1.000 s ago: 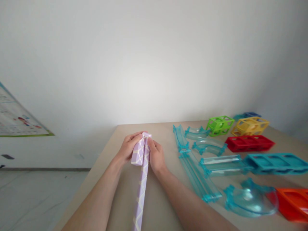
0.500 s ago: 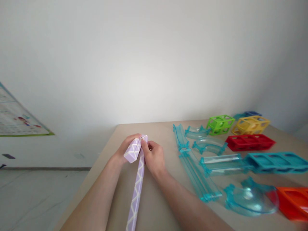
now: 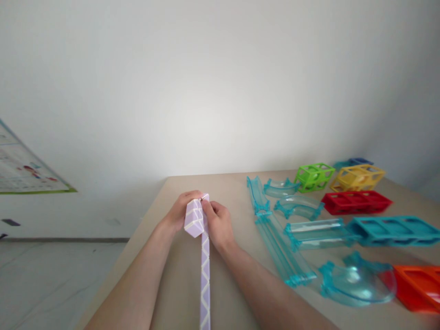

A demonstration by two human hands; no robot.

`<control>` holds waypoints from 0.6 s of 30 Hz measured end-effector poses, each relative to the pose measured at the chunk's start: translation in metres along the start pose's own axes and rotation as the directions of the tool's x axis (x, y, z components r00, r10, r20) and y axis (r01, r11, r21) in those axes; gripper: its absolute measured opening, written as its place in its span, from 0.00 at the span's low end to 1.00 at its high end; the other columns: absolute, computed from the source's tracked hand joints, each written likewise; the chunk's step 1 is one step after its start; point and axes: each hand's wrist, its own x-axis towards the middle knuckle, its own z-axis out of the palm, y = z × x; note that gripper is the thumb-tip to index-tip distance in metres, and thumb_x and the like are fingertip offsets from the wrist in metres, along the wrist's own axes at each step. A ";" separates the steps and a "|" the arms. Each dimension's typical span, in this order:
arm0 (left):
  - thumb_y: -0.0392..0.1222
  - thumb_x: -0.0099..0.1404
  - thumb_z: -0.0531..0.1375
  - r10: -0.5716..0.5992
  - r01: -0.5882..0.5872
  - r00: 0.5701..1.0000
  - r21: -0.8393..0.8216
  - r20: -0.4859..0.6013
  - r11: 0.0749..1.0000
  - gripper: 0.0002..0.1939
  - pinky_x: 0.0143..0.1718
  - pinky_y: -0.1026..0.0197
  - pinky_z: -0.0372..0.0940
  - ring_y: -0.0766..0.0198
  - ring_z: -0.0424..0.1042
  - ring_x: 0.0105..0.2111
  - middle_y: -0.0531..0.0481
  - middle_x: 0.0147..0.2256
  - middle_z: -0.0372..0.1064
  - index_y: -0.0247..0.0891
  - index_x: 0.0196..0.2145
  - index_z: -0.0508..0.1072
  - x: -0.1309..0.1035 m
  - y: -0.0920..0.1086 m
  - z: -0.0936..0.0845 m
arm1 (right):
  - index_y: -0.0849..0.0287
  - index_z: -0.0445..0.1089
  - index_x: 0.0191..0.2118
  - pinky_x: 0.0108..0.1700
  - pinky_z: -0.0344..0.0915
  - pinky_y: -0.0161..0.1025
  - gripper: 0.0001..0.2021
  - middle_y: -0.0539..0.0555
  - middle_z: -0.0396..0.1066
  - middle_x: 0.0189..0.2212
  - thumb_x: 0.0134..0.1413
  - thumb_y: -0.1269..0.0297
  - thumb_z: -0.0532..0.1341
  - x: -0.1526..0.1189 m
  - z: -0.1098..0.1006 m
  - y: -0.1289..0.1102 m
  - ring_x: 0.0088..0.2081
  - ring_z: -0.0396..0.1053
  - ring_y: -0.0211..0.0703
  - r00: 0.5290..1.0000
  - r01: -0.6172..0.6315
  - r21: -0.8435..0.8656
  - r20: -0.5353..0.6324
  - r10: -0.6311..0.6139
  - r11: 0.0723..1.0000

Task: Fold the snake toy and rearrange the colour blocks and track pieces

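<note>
A lilac snake puzzle (image 3: 205,279) with white zigzag lines is between my two hands. Its far end is folded into a compact block, while a long straight tail runs back toward me past the bottom of the view. My left hand (image 3: 180,210) is closed around the folded block from the left. On the other side my right hand (image 3: 218,224) pinches the puzzle close to the fold, thumb on top. Some fingers of both hands are hidden behind the puzzle.
Clear teal track pieces (image 3: 282,250) lie to the right on the beige table (image 3: 178,293). Beyond them are a green frame block (image 3: 314,178), a yellow one (image 3: 357,178), a red one (image 3: 357,203), a teal one (image 3: 395,231) and an orange one (image 3: 419,286). A white wall (image 3: 206,91) rises behind.
The puzzle's tail has swung to the right and now points more directly toward me. The folded block has turned more upright between my hands, which have barely moved.
</note>
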 end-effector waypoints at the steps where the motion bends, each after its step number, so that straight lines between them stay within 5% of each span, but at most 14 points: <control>1: 0.41 0.47 0.66 0.007 -0.007 1.000 0.011 0.012 1.000 0.14 0.18 0.64 0.48 0.72 0.53 0.16 0.57 0.15 0.56 0.36 0.16 0.64 -0.001 0.000 0.000 | 0.60 0.62 0.19 0.25 0.47 0.33 0.20 0.45 0.56 0.17 0.53 0.50 0.58 0.000 0.000 0.000 0.23 0.52 0.34 1.000 -0.013 0.032 0.020 0.012 0.999; 11: 0.44 0.48 0.64 0.115 -0.117 0.993 0.131 0.027 0.984 0.16 0.18 0.67 0.46 0.74 0.52 0.15 0.59 0.15 0.53 0.36 0.16 0.61 -0.003 -0.003 -0.004 | 0.59 0.60 0.22 0.20 0.52 0.32 0.17 0.45 0.57 0.15 0.49 0.50 0.58 0.006 0.010 0.002 0.17 0.53 0.32 0.941 -0.328 0.440 0.230 0.248 0.836; 18: 0.47 0.51 0.62 0.253 -0.260 0.966 0.262 0.061 0.929 0.14 0.19 0.66 0.48 0.71 0.54 0.16 0.57 0.15 0.57 0.36 0.19 0.65 -0.003 -0.002 -0.015 | 0.58 0.59 0.22 0.11 0.44 0.28 0.19 0.43 0.52 0.12 0.56 0.50 0.53 0.011 -0.002 -0.012 0.11 0.45 0.29 0.767 -0.595 0.426 0.553 0.325 0.681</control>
